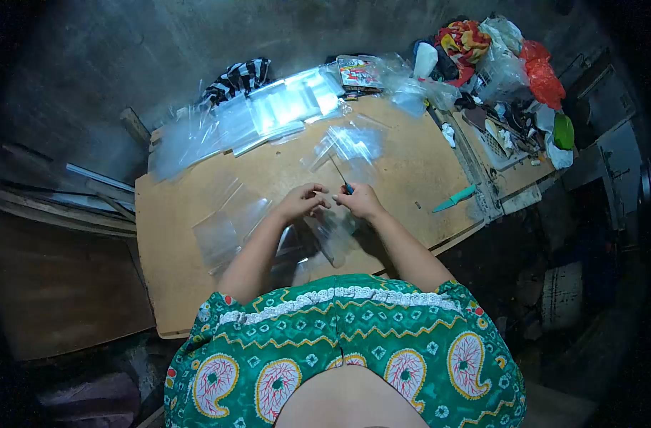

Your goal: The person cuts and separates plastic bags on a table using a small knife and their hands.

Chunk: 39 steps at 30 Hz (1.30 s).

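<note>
My right hand (360, 200) is closed around the dark handle of a thin, pointed tool (339, 171), whose shaft points up and to the left over the table. Just left of it, my left hand (305, 202) is held with curled fingers; whether it pinches any film is too small to tell. Beneath and between both hands hangs or lies a clear plastic sheet (330, 239). More clear sheets (229, 221) lie under my left forearm, and another clear piece (354, 145) rests beyond the tool's tip.
On the wooden table (175, 285), stacked clear plastic packs (283, 103) lie along the back. A green knife (455, 199) lies at the right. Farther right are a tray (502, 153) of small items, a red bag (542, 73) and cloths (463, 44).
</note>
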Motion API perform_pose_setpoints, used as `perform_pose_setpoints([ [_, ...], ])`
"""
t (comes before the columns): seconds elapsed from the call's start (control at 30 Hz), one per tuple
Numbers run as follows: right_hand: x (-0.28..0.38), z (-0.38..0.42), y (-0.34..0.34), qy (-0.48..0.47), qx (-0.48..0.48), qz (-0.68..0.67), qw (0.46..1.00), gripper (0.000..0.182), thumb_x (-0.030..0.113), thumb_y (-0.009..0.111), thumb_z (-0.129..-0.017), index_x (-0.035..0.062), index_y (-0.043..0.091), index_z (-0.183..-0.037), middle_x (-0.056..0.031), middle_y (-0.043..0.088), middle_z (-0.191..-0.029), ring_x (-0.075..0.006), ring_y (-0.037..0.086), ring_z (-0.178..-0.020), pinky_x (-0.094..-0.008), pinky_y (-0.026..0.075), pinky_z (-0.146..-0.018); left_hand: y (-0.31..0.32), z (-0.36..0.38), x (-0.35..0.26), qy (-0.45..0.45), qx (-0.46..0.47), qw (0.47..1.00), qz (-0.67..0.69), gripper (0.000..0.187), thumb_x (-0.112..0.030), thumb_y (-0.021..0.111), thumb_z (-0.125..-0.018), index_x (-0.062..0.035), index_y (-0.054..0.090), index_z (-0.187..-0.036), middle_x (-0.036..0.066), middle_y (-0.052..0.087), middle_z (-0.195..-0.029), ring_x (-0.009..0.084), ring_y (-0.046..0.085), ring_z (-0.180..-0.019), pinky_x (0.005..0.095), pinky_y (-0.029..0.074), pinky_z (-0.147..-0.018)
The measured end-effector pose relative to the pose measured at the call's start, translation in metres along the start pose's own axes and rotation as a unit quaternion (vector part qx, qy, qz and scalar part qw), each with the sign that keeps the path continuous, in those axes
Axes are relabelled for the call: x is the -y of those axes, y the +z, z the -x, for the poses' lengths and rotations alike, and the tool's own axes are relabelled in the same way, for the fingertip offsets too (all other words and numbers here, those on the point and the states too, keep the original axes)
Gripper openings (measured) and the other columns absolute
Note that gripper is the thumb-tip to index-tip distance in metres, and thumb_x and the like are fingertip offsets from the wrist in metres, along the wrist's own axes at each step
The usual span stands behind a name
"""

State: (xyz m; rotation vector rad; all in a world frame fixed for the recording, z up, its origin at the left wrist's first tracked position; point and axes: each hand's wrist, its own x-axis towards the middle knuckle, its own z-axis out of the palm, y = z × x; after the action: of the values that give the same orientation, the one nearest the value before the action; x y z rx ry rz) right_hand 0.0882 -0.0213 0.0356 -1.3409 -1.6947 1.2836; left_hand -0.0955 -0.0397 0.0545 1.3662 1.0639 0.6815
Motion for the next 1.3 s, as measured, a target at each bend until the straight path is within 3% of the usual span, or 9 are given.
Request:
perform_pose_setpoints([
  [0.07, -0.004, -0.002, -0.003, 0.001, -0.002, 0.013, 1.000, 0.017, 0.020, 0.063, -0.066, 0.0045, 0.056, -0.063, -0.0028, 0.054, -0.054, -0.0095, 0.047, -0.048, -0.0261, 0.038, -0.046, -0.011, 0.001, 0.001, -0.105, 0.037, 0.984, 0.138, 0.026, -0.018, 0.042, -0.080, -0.0038, 0.048, -0.102, 0.010, 0.060, -0.083, 0.0146, 0.056, -0.064, 0.0215, 0.042, -0.055],
  [0.17, -0.003, 0.001, -0.003, -0.011, -0.007, -0.006, 1.000, 0.017, 0.020, 0.063, -0.066, 0.0049, 0.055, -0.063, -0.0021, 0.053, -0.053, -0.0086, 0.046, -0.048, -0.0258, 0.037, -0.046, -0.014, 0.009, -0.001, -0.160, 0.052, 0.967, 0.189, 0.027, -0.020, 0.039, -0.080, -0.0031, 0.051, -0.097, 0.012, 0.060, -0.085, 0.0161, 0.057, -0.064, 0.0207, 0.041, -0.055],
  [0.3, -0.012, -0.003, -0.002, -0.020, -0.010, -0.004, 1.000, 0.018, 0.021, 0.064, -0.065, 0.0047, 0.055, -0.063, -0.0022, 0.053, -0.053, -0.0087, 0.046, -0.048, -0.0256, 0.038, -0.046, -0.018, 0.001, 0.016, -0.107, 0.067, 0.983, 0.136, 0.018, -0.014, 0.048, -0.075, -0.0012, 0.055, -0.086, 0.010, 0.060, -0.080, 0.0109, 0.055, -0.060, 0.0199, 0.041, -0.050],
  [0.43, -0.001, 0.002, -0.005, 0.000, -0.030, 0.038, 0.999, 0.019, 0.021, 0.064, -0.065, 0.0039, 0.055, -0.064, -0.0030, 0.054, -0.054, -0.0097, 0.048, -0.049, -0.0264, 0.039, -0.048, -0.014, 0.004, 0.009, -0.090, 0.083, 0.988, 0.092, 0.018, -0.019, 0.053, -0.076, -0.0034, 0.055, -0.085, 0.007, 0.060, -0.080, 0.0098, 0.054, -0.061, 0.0200, 0.042, -0.054],
  [0.5, 0.002, 0.005, -0.004, -0.007, -0.043, 0.043, 0.998, 0.019, 0.021, 0.064, -0.065, 0.0040, 0.055, -0.064, -0.0034, 0.054, -0.054, -0.0101, 0.048, -0.049, -0.0269, 0.040, -0.048, -0.009, 0.006, 0.000, -0.112, 0.033, 0.993, -0.023, 0.020, -0.023, 0.057, -0.076, -0.0032, 0.056, -0.079, 0.005, 0.060, -0.076, 0.0082, 0.054, -0.060, 0.0201, 0.042, -0.054],
  [0.6, 0.000, 0.004, -0.003, -0.009, -0.053, 0.046, 0.997, 0.019, 0.021, 0.064, -0.065, 0.0042, 0.056, -0.064, -0.0042, 0.055, -0.055, -0.0109, 0.049, -0.050, -0.0273, 0.040, -0.049, -0.011, 0.001, 0.011, -0.056, 0.039, 0.997, -0.030, 0.021, -0.024, 0.058, -0.077, -0.0034, 0.055, -0.076, 0.004, 0.060, -0.072, 0.0085, 0.054, -0.060, 0.0207, 0.042, -0.055],
  [0.93, -0.008, 0.000, -0.002, 0.002, -0.043, 0.056, 0.998, 0.020, 0.023, 0.064, -0.065, 0.0050, 0.055, -0.064, -0.0052, 0.054, -0.055, -0.0131, 0.049, -0.049, -0.0281, 0.040, -0.049, -0.010, 0.004, 0.008, -0.074, 0.024, 0.997, -0.011, 0.018, -0.018, 0.055, -0.079, -0.0005, 0.057, -0.078, 0.005, 0.060, -0.072, 0.0095, 0.055, -0.062, 0.0232, 0.044, -0.058],
  [1.17, -0.003, 0.001, -0.002, 0.016, -0.037, 0.056, 0.998, 0.021, 0.024, 0.063, -0.066, 0.0048, 0.056, -0.065, -0.0055, 0.055, -0.057, -0.0134, 0.050, -0.051, -0.0280, 0.040, -0.050, -0.015, -0.003, 0.026, -0.048, 0.022, 0.995, -0.090, 0.021, -0.020, 0.051, -0.081, -0.0007, 0.057, -0.078, 0.003, 0.059, -0.070, 0.0094, 0.054, -0.060, 0.0227, 0.043, -0.057],
  [1.3, -0.005, -0.001, 0.001, 0.022, -0.036, 0.095, 0.995, 0.023, 0.026, 0.063, -0.066, 0.0038, 0.057, -0.068, -0.0102, 0.057, -0.061, -0.0204, 0.053, -0.054, -0.0312, 0.042, -0.053, -0.012, -0.002, 0.025, -0.056, 0.008, 0.996, -0.067, 0.023, -0.021, 0.050, -0.081, -0.0013, 0.057, -0.072, 0.003, 0.058, -0.063, 0.0077, 0.050, -0.053, 0.0222, 0.040, -0.049],
])
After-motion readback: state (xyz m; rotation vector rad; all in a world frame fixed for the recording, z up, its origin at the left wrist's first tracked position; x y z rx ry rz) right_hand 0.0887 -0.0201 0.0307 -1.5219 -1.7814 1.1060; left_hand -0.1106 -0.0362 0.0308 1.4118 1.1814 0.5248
